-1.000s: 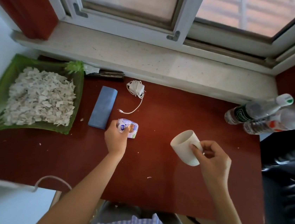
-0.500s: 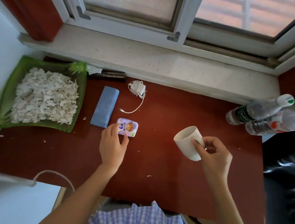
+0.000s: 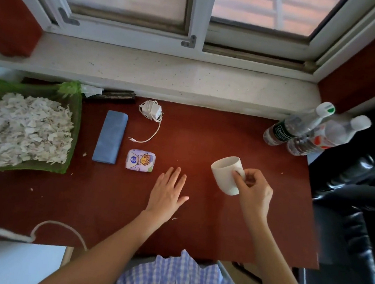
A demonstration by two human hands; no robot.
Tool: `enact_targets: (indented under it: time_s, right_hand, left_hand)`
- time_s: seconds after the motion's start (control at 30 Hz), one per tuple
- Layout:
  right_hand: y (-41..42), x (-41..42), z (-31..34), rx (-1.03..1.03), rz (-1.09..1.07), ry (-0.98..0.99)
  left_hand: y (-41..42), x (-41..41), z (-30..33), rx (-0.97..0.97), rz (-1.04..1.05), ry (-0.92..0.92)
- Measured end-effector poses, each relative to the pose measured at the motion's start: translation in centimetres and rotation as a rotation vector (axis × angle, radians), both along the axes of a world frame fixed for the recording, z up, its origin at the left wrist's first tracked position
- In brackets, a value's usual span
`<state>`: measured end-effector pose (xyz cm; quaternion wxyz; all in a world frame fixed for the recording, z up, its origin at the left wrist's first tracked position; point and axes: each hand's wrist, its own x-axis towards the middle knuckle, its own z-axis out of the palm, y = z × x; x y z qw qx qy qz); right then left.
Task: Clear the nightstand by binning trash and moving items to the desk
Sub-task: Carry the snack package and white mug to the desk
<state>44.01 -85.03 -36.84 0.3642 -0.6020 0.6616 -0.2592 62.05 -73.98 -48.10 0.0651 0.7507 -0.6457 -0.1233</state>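
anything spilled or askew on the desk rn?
Yes. Small white scraps lie loose on the red desk beside the green tray of shredded paper. The white cup is tilted in the right hand; nothing pours out.

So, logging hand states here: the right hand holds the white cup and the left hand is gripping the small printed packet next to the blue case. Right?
Not quite. In the head view the left hand is open and flat over the desk, apart from the small printed packet. The right hand does hold the white cup, and the packet lies beside the blue case.
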Motion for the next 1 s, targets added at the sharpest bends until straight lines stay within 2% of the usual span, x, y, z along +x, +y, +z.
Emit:
enact_targets:
  time_s: [0.33,0.63,1.0]
  right_hand:
    - [-4.9,-0.3,-2.1,-0.109,-0.104,0.02]
    - [-9.8,0.8,-4.0,-0.166,-0.077,0.067]
    - [-9.2,0.0,-5.4,-0.202,-0.128,0.063]
  left_hand:
    - [0.2,0.3,-0.2,0.022,-0.034,-0.02]
    - [0.0,0.1,0.1,0.018,-0.023,-0.027]
    - [-0.1,0.0,0.3,0.052,-0.019,-0.029]
